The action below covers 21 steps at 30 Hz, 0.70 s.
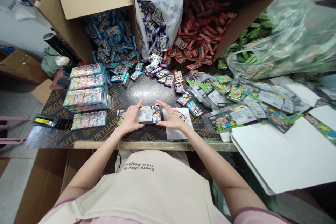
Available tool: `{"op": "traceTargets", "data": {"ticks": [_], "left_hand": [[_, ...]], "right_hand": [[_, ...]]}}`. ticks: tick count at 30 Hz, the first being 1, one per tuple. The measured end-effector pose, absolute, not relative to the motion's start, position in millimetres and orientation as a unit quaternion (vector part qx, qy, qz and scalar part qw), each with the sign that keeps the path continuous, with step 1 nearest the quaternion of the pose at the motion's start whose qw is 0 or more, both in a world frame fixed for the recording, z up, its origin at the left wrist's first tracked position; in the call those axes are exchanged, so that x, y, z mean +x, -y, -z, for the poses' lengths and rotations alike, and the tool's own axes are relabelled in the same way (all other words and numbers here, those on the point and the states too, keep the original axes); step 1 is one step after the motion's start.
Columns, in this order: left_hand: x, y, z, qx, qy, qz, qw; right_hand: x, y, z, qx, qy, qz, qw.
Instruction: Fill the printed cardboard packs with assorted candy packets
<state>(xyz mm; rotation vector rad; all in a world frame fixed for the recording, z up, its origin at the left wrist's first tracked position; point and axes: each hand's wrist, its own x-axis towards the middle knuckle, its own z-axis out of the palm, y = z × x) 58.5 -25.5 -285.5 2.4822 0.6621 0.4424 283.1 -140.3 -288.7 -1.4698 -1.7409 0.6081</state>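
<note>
Between my two hands, low on the dark plywood tabletop, lies a row of small candy boxes (156, 114) with a black-and-white barcode label (145, 114) across part of it. My left hand (130, 118) grips the left end, thumb near me and fingers on the far side. At the other end my right hand (172, 117) holds the row the same way. Under and beside my right hand are a white sheet (178, 133) and a red candy box (180, 114). Loose purple boxes (184, 98) and a blue box (194, 109) lie just beyond it.
Stacked wrapped packs (85, 96) stand left, near a black tape-like tool (51, 121). Behind are a carton of blue boxes (110, 36), a bag of purple ones (157, 21) and a carton of red ones (204, 38). Printed plastic pouches (233, 117) and white card (286, 154) lie right.
</note>
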Motion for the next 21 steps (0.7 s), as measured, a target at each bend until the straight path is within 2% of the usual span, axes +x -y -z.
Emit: {"op": "traceTargets", "data": {"ticks": [3,6,11,15,21], "left_hand": [[58.4,23.6,286.0,0.918,-0.254,-0.178,0.249],[59.8,20.4,287.1,0.911,-0.275,-0.204,0.229],[66.2,27.5,286.5,0.917,-0.254,-0.242,0.191],[63.9,43.4,290.9,0.906,-0.279,-0.292,0.124],[62.1,58.2,304.8,0.866,-0.329,-0.325,0.189]], "right_hand": [[278.9,139.5,290.1,-0.612,0.654,-0.200,0.397],[265.9,143.6,293.2,-0.677,0.568,-0.115,0.454],[245.7,150.6,292.2,-0.638,0.603,-0.144,0.457],[262.0,150.7,288.2,-0.694,0.504,-0.075,0.509],[281.4,150.1,298.2,-0.720,0.467,-0.072,0.509]]}}
